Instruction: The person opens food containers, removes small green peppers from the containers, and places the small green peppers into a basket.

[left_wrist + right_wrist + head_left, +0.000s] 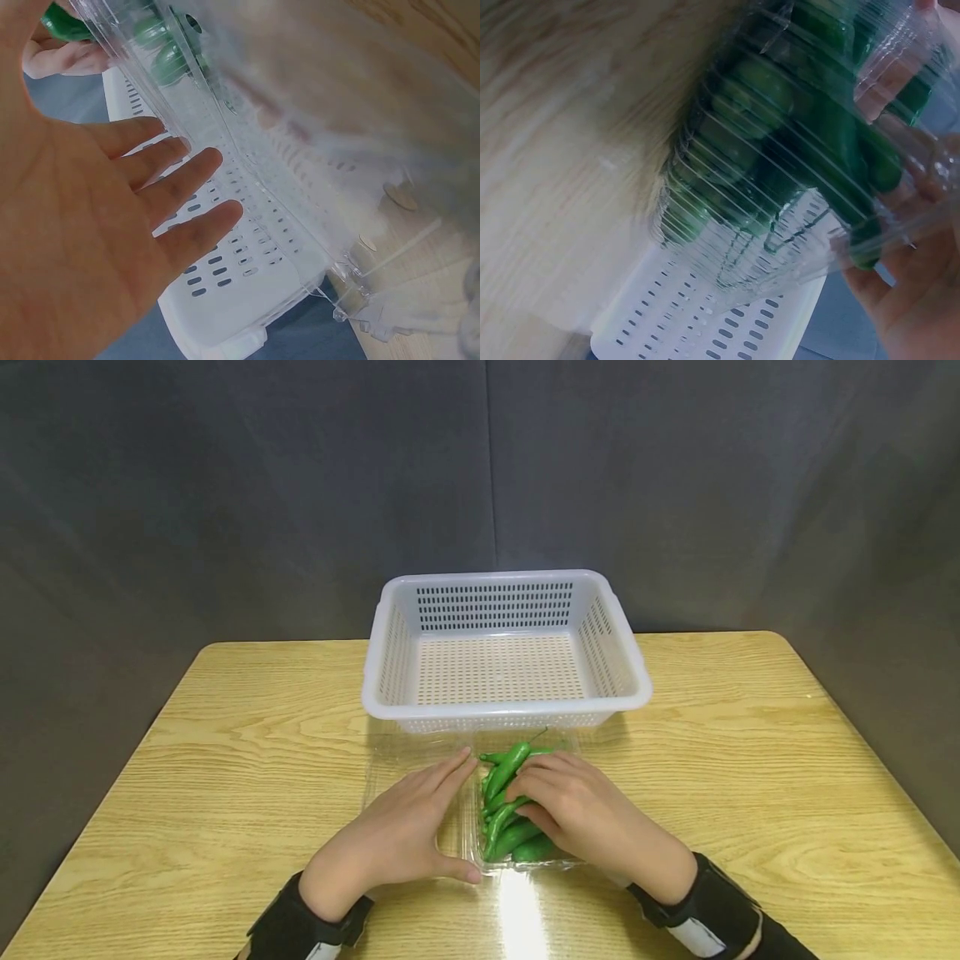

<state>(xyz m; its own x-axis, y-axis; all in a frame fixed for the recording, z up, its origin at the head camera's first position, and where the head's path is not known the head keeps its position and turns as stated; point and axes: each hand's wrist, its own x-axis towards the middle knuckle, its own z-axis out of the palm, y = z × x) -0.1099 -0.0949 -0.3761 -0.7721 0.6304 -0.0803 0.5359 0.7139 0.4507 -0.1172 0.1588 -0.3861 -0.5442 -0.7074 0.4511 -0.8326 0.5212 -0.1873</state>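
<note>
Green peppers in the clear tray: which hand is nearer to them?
Right. The right hand lies on the green peppers, fingers curled over them; the left hand rests flat on the open lid beside them.

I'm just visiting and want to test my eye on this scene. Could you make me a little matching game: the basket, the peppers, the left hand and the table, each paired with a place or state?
Things:
1. white basket
2. green peppers
3. left hand
4. table

Descriptions:
A. wooden, bearing everything
B. lying in a clear plastic tray
C. holding nothing, at the far side of the tray
D. fingers straight, resting flat on the clear plastic

Pairs: 1-C, 2-B, 3-D, 4-A
</note>
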